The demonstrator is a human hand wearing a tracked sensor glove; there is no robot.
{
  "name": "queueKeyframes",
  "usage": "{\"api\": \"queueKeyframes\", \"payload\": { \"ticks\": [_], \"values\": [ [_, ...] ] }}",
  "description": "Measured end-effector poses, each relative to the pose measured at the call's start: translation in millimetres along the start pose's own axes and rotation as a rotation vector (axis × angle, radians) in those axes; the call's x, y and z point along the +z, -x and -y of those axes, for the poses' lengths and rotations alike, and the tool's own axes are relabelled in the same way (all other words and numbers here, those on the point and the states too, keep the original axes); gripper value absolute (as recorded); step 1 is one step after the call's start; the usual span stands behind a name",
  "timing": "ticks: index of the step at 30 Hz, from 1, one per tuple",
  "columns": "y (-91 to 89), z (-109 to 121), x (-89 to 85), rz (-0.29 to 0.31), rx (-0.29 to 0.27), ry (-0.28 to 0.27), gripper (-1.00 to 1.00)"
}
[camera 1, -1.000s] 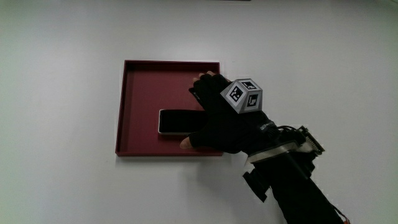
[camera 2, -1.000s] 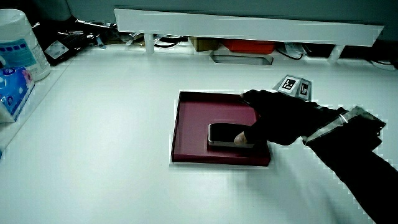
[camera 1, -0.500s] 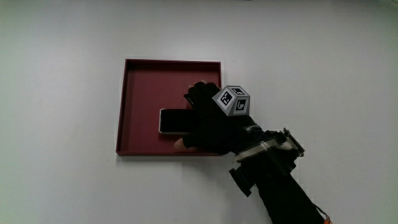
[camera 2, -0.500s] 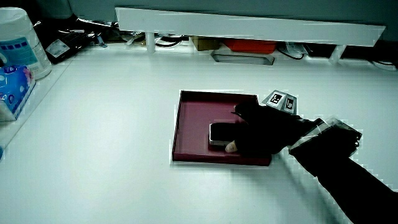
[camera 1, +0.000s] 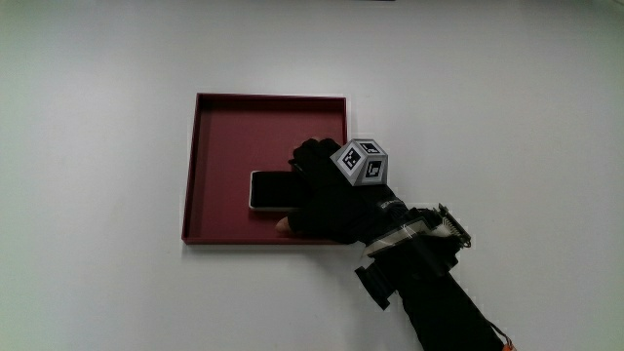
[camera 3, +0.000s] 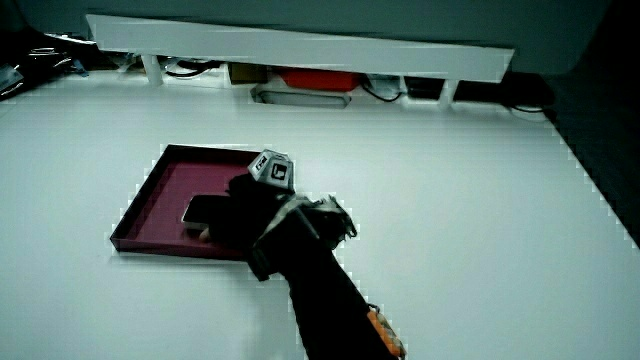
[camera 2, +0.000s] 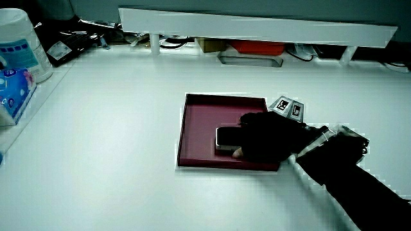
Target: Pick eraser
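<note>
Since a second ago the hand (camera 1: 327, 195) has been brought further over the flat, rounded-rectangular eraser (camera 1: 274, 190) in the shallow maroon tray (camera 1: 217, 127); the grip is closed around its end.

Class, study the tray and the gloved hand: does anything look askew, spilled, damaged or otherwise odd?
Nothing stands out. The dark red tray lies flat and square on the white table. The black eraser lies flat inside it, in the part nearer the person, with the hand over one end. Nothing is spilled or broken.
</note>
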State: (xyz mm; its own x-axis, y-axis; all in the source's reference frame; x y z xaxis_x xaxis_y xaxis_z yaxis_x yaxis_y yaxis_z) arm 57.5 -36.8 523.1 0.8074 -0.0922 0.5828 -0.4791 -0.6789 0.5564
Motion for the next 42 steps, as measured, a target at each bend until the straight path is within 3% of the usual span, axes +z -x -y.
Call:
{"api": "queueKeyframes", "payload": {
  "ticks": [10, 21, 25, 31, 40, 41, 42],
  "values": [
    [3.5, 0.3, -1.2, 0.028, 0.0, -0.033, 0.62],
    [5.3, 2.8, -3.1, 0.042, 0.04, -0.08, 1.0],
    [5.3, 3.5, -3.2, 0.02, 0.056, -0.084, 1.0],
    [15.3, 14.6, 14.0, -0.012, 0.098, -0.116, 1.0],
    [31.4, 49.1, 47.8, 0.025, 0.153, -0.157, 1.0],
    [29.3, 50.7, 47.5, 0.017, 0.169, -0.134, 1.0],
    [35.5, 57.6, 53.4, -0.045, 0.211, -0.104, 1.0]
  ]
}}
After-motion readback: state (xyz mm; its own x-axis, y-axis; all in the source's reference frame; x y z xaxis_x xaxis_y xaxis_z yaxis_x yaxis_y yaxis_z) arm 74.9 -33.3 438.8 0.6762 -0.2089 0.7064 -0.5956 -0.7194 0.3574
